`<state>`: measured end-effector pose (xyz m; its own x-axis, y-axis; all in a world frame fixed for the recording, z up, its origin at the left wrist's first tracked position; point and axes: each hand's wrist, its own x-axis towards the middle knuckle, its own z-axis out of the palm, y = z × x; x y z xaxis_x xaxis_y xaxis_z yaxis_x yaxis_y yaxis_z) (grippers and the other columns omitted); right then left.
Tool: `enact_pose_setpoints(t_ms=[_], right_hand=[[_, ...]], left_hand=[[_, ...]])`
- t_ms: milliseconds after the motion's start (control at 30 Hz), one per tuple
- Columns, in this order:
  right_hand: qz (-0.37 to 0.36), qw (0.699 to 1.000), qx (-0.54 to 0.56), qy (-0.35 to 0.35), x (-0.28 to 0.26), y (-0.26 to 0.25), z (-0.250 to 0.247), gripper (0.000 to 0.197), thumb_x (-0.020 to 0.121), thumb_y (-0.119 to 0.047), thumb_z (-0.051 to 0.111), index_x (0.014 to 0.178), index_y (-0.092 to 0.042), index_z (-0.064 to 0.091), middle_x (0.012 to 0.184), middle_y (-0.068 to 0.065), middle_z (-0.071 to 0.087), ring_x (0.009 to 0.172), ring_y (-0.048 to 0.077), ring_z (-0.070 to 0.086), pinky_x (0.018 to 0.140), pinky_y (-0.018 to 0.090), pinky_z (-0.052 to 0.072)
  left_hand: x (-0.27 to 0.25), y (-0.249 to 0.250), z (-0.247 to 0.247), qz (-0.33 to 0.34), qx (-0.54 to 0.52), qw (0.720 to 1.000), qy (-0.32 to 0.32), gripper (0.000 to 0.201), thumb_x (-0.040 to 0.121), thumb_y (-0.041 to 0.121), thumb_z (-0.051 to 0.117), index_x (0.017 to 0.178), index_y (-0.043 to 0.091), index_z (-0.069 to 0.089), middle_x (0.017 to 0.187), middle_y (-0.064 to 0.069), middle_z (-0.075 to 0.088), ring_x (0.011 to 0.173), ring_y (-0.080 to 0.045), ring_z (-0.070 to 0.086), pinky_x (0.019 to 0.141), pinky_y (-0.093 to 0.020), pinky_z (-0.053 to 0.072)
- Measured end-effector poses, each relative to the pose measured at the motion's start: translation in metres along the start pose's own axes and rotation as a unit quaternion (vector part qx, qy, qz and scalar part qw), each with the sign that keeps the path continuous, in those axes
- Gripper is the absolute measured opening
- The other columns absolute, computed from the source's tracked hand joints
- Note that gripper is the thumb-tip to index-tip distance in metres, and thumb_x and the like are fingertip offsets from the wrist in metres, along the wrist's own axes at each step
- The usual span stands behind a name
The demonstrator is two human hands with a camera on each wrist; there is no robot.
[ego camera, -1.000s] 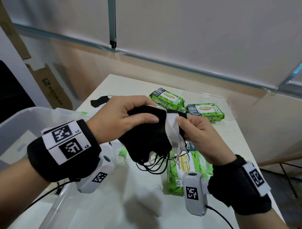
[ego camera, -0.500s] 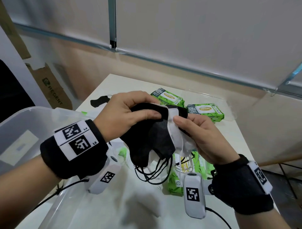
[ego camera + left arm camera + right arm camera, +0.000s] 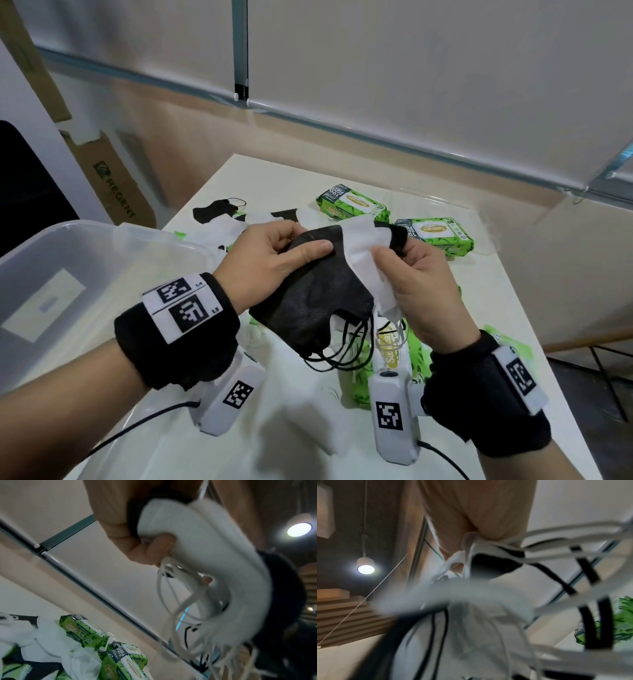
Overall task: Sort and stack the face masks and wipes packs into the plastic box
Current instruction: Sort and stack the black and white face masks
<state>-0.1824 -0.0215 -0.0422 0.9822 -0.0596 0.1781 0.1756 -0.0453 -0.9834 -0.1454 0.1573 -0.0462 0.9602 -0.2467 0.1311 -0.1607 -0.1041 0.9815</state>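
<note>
Holding stacked masks [image 3: 308,294], both hands beside plastic box [image 3: 102,246]

Masks in left grip [image 3: 270,260]: black mask [image 3: 308,301], matte; black loops.
Mask at right grip [image 3: 421,284]: white mask [image 3: 363,246].
Wipes packs [image 3: 352,207] beyond grips: green leaf print, cream oval label.
Plastic box [image 3: 68,260] left of grips: clear, white label.
Counter [image 3: 260,178]: pale cream.
Wristbands [image 3: 178,329]: black, white-and-black square codes.
</note>
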Motion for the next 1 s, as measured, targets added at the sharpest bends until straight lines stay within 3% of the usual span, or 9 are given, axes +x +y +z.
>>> enact_pose_setpoints(t_ms=[133, 300, 400, 433, 533, 667, 733, 867, 1000], right_hand=[[-0.007, 0.999, -0.018, 0.034, -0.001, 0.003, -0.004, 0.043, 0.069, -0.030, 0.059, 0.086, 0.010, 0.056, 0.074, 0.009, 0.047, 0.069, 0.022, 0.039, 0.062, 0.035, 0.033], [0.009, 0.999, -0.011, 0.042, 0.000, 0.004, -0.009, 0.031, 0.074, -0.020, 0.057, 0.083, 0.009, 0.053, 0.075, 0.009, 0.044, 0.069, 0.023, 0.036, 0.061, 0.034, 0.031], [0.022, 0.999, -0.006, 0.040, 0.001, 0.011, -0.016, 0.026, 0.081, -0.019, 0.059, 0.089, 0.006, 0.060, 0.076, 0.009, 0.049, 0.069, 0.023, 0.043, 0.062, 0.037, 0.038], [0.025, 0.999, -0.004, 0.037, 0.002, 0.012, -0.017, 0.013, 0.086, -0.013, 0.059, 0.087, -0.001, 0.065, 0.074, 0.009, 0.054, 0.067, 0.022, 0.047, 0.061, 0.034, 0.043], [0.032, 0.999, 0.004, 0.023, 0.003, 0.016, -0.019, 0.019, 0.094, -0.003, 0.052, 0.091, -0.011, 0.069, 0.079, 0.002, 0.071, 0.070, 0.014, 0.064, 0.060, 0.024, 0.052], [0.048, 0.998, 0.028, 0.008, 0.003, 0.018, -0.013, 0.016, 0.093, -0.009, 0.056, 0.103, -0.009, 0.069, 0.096, 0.009, 0.073, 0.084, 0.019, 0.068, 0.071, 0.028, 0.055], [0.053, 0.997, 0.063, -0.012, 0.001, 0.015, -0.009, 0.015, 0.091, -0.009, 0.056, 0.100, -0.010, 0.069, 0.089, 0.004, 0.074, 0.078, 0.012, 0.068, 0.065, 0.022, 0.053], [0.043, 0.993, 0.103, -0.048, -0.004, 0.011, -0.003, 0.015, 0.084, -0.021, 0.063, 0.094, -0.017, 0.073, 0.089, 0.004, 0.074, 0.080, 0.014, 0.067, 0.065, 0.022, 0.054], [0.035, 0.994, 0.090, -0.055, -0.004, 0.007, -0.001, 0.024, 0.082, -0.025, 0.058, 0.099, -0.014, 0.071, 0.094, 0.006, 0.073, 0.088, 0.017, 0.067, 0.074, 0.026, 0.053]], left_hand=[[0.001, 0.007, -0.005, -0.043, -0.021, 0.999, -0.007, 0.033, 0.068, 0.036, 0.068, 0.076, 0.004, 0.065, 0.065, -0.007, 0.062, 0.055, -0.013, 0.057, 0.050, -0.020, 0.046], [0.002, 0.019, -0.014, -0.007, -0.029, 1.000, -0.007, 0.021, 0.072, 0.028, 0.065, 0.075, 0.008, 0.060, 0.060, 0.002, 0.058, 0.053, -0.009, 0.053, 0.049, -0.016, 0.044], [-0.001, 0.030, -0.022, -0.019, -0.070, 0.993, -0.092, 0.021, 0.068, 0.019, 0.066, 0.084, 0.006, 0.063, 0.064, 0.002, 0.067, 0.056, -0.007, 0.061, 0.052, -0.015, 0.050], [-0.001, 0.033, -0.025, -0.030, -0.073, 0.988, -0.135, 0.023, 0.067, 0.013, 0.070, 0.089, 0.006, 0.064, 0.069, -0.001, 0.070, 0.061, -0.008, 0.065, 0.056, -0.016, 0.052], [0.000, 0.038, -0.027, -0.056, -0.060, 0.970, -0.231, 0.036, 0.066, 0.003, 0.072, 0.102, 0.003, 0.066, 0.090, -0.013, 0.072, 0.079, -0.016, 0.068, 0.070, -0.021, 0.057], [0.000, 0.043, -0.015, -0.054, -0.108, 0.958, -0.262, 0.024, 0.068, 0.003, 0.068, 0.090, 0.010, 0.073, 0.086, -0.008, 0.072, 0.077, -0.015, 0.068, 0.068, -0.021, 0.055], [0.000, 0.042, -0.006, -0.044, -0.117, 0.962, -0.244, 0.021, 0.068, 0.000, 0.074, 0.084, 0.014, 0.074, 0.084, -0.004, 0.072, 0.076, -0.012, 0.068, 0.068, -0.020, 0.054], [0.007, 0.032, 0.006, 0.011, -0.029, 0.994, -0.102, 0.016, 0.074, 0.004, 0.073, 0.080, 0.017, 0.066, 0.070, 0.007, 0.065, 0.064, -0.001, 0.060, 0.063, -0.013, 0.049], [0.012, 0.020, 0.007, 0.060, 0.074, 0.995, -0.021, 0.017, 0.060, 0.045, 0.075, 0.069, 0.037, 0.063, 0.078, 0.015, 0.063, 0.076, -0.002, 0.059, 0.076, -0.021, 0.047]])
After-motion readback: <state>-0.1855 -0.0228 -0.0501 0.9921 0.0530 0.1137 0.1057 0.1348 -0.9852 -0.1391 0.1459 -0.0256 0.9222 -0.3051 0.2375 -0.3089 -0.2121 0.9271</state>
